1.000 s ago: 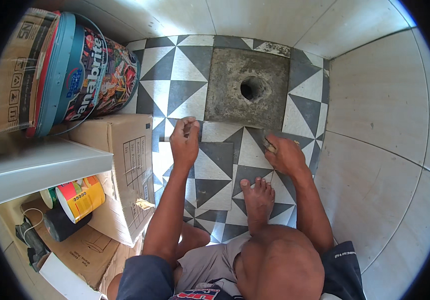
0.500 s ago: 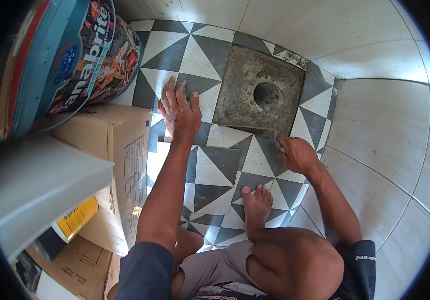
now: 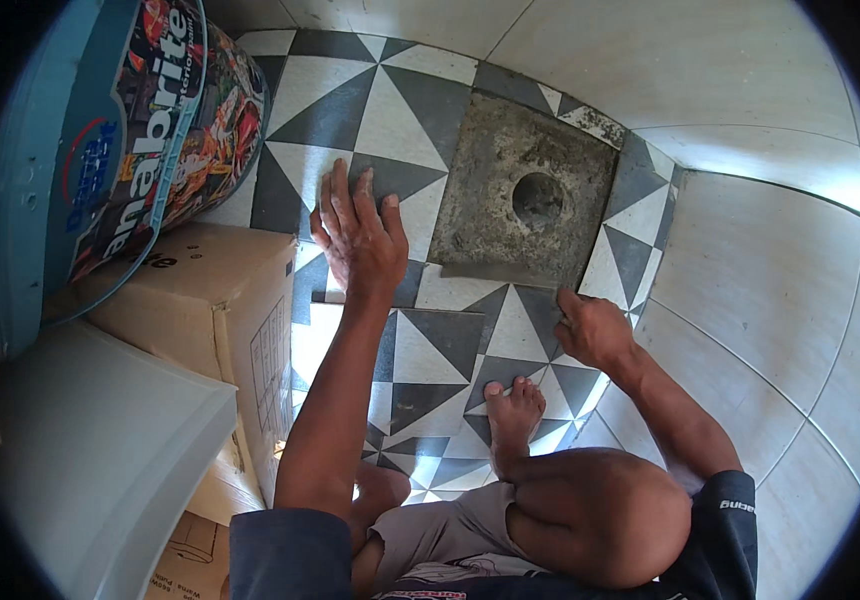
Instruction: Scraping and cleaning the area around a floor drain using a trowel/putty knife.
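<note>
My left hand [image 3: 358, 235] rests palm down on the grey-and-white patterned floor tiles [image 3: 397, 115], fingers stretched out and holding nothing. My right hand [image 3: 595, 328] is closed round the handle of a trowel, mostly hidden in my fingers. The trowel's flat grey blade [image 3: 490, 272] points left along the near edge of a bare cement square [image 3: 480, 190]. A round drain hole [image 3: 538, 200] opens in the right part of that square. My left hand lies to the left of the square, apart from it.
At the left a large blue paint bucket [image 3: 100, 160] stands beside a cardboard box [image 3: 165, 265]. A pale plastic container [image 3: 100, 440] is nearer to me. Glossy beige wall tiles [image 3: 740, 290] rise at the right and back. My bare foot [image 3: 515, 415] is on the floor between my arms.
The trowel blade has turned, so more of its flat face shows at the cement's near edge. My left hand stays flat on the tiles. The whole view has shifted slightly.
</note>
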`<state>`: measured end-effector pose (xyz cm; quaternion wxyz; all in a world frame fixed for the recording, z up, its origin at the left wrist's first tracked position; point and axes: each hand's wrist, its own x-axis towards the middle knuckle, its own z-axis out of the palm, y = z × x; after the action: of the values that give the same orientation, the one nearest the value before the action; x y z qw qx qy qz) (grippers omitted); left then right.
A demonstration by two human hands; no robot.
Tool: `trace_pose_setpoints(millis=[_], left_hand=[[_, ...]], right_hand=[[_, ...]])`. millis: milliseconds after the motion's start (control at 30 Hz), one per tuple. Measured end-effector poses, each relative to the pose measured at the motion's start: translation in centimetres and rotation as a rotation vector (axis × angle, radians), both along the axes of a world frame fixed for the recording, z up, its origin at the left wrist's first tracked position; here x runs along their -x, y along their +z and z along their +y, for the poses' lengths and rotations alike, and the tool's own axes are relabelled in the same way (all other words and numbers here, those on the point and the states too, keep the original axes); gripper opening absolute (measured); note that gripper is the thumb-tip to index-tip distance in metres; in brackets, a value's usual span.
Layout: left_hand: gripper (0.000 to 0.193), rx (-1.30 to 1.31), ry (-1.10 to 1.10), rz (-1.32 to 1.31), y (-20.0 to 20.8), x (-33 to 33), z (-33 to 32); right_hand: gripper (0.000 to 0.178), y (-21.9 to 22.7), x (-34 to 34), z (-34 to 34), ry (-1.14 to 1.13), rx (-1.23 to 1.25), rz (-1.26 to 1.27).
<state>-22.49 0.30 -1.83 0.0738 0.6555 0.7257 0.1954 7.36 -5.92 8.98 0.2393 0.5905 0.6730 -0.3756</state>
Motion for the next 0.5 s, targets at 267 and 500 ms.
trace_pose_setpoints(millis=[267, 500], left_hand=[[0.041, 0.011, -0.009, 0.002, -0.2, 0.3, -0.6], [0.039, -0.04, 0.008, 0.014, 0.2, -0.3, 0.0]], right_hand=[[0.033, -0.4, -1.2, -0.9, 0.018, -0.073, 0.02], [0.034, 1.6, -0.6, 1.6, 0.083, 0.025, -0.038]])
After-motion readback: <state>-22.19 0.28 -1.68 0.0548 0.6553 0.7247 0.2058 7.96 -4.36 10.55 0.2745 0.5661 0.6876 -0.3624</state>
